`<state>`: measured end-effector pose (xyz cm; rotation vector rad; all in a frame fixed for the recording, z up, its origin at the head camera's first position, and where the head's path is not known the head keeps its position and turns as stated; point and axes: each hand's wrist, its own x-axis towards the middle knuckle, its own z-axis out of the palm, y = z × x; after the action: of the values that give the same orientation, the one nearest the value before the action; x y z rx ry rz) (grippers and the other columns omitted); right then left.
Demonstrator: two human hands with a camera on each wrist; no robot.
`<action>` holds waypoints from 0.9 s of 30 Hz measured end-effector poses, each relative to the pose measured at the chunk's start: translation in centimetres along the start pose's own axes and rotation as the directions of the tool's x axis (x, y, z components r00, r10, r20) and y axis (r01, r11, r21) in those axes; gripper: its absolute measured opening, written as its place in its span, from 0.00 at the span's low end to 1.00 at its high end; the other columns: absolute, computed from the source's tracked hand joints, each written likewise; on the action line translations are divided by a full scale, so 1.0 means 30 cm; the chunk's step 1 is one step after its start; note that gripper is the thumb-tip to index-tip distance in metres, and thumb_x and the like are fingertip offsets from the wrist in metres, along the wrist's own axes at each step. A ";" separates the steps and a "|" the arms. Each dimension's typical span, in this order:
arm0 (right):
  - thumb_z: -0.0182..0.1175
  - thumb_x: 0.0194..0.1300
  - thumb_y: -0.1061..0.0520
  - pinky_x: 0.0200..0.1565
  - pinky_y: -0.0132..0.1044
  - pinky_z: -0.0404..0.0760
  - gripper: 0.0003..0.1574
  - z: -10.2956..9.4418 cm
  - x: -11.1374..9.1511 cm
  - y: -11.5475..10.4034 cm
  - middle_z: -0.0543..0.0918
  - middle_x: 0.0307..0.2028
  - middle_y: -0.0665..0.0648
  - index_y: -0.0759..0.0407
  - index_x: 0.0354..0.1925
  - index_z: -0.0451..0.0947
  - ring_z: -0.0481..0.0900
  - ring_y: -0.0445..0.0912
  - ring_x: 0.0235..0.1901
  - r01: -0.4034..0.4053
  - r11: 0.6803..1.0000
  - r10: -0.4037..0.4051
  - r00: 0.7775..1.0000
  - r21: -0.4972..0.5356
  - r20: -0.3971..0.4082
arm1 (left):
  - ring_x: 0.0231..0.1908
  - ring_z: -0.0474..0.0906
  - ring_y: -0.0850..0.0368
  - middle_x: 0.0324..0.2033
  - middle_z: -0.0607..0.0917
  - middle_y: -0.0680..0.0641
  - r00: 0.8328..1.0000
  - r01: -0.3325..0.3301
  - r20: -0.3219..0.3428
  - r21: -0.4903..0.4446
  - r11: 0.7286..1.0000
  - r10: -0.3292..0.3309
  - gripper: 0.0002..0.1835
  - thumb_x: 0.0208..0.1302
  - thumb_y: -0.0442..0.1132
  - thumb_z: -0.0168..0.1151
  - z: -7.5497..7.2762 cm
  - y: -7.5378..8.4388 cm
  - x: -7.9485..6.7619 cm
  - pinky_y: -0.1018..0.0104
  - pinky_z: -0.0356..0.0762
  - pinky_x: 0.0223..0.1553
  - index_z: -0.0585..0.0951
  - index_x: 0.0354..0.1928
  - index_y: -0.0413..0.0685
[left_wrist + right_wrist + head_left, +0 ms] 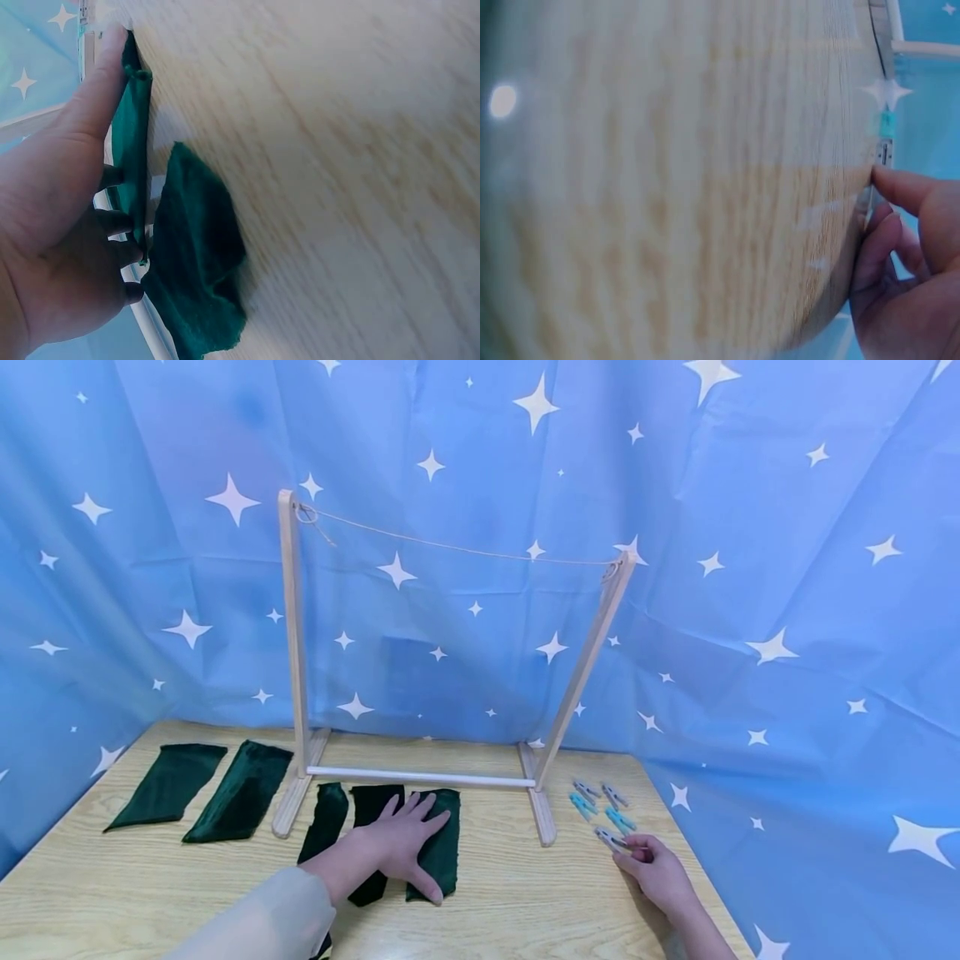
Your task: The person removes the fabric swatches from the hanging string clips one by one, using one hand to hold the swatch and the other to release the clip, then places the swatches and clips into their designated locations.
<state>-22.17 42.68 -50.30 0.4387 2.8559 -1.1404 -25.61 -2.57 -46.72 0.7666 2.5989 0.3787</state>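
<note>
My left hand lies with spread, straight fingers across a dark green velvety cloth and the darker cloth beside it. In the left wrist view the thumb stretches along a cloth, and another green cloth lies on the table close by. On the right side of the table, my right hand pinches the near end of a grey clothespin between thumb and fingers. That pin is mostly hidden in the right wrist view, where the curled fingers show.
A wooden frame with a thin string tied between its posts stands at the back. Two green cloths lie left of it. Blue clothespins and grey clothespins lie beyond my right hand. A starry blue curtain hangs behind.
</note>
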 end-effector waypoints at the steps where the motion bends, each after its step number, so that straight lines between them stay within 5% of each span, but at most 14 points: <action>1: 0.68 0.77 0.49 0.41 0.40 0.71 0.30 0.000 0.001 0.001 0.78 0.44 0.56 0.68 0.66 0.77 0.73 0.49 0.43 0.001 1.000 -0.001 1.000 0.001 0.000 | 0.89 0.43 0.38 0.90 0.51 0.43 1.000 0.001 0.000 -0.001 1.000 -0.001 0.64 0.56 0.73 0.78 0.001 0.001 0.001 0.31 0.38 0.86 0.58 0.89 0.59; 18: 0.72 0.74 0.45 0.44 0.39 0.75 0.38 0.009 0.000 0.022 0.81 0.47 0.59 0.70 0.68 0.76 0.76 0.49 0.47 -0.014 1.000 0.014 1.000 0.011 -0.022 | 0.89 0.42 0.39 0.90 0.50 0.42 1.000 -0.026 -0.017 -0.055 0.998 0.025 0.65 0.57 0.72 0.79 0.007 -0.010 0.002 0.29 0.36 0.86 0.56 0.90 0.58; 23: 0.71 0.75 0.48 0.36 0.39 0.82 0.41 -0.004 -0.025 0.010 0.82 0.53 0.64 0.72 0.72 0.71 0.81 0.48 0.42 -0.059 0.992 0.060 0.998 0.115 -0.005 | 0.89 0.42 0.37 0.89 0.49 0.40 0.988 -0.116 -0.118 -0.136 0.984 0.100 0.63 0.61 0.70 0.77 0.000 -0.042 -0.040 0.28 0.38 0.85 0.57 0.89 0.53; 27: 0.64 0.81 0.45 0.36 0.39 0.84 0.38 -0.032 -0.068 -0.042 0.83 0.57 0.66 0.69 0.73 0.70 0.85 0.48 0.41 -0.004 0.998 0.007 0.999 0.070 -0.042 | 0.88 0.42 0.34 0.89 0.49 0.39 0.953 -0.175 -0.276 -0.160 0.971 0.126 0.59 0.66 0.72 0.71 -0.031 -0.088 -0.135 0.25 0.41 0.84 0.57 0.89 0.52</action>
<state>-20.49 41.98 -48.47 0.4792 2.8550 -1.2485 -24.11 -7.14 -45.63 0.9069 2.7038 0.8056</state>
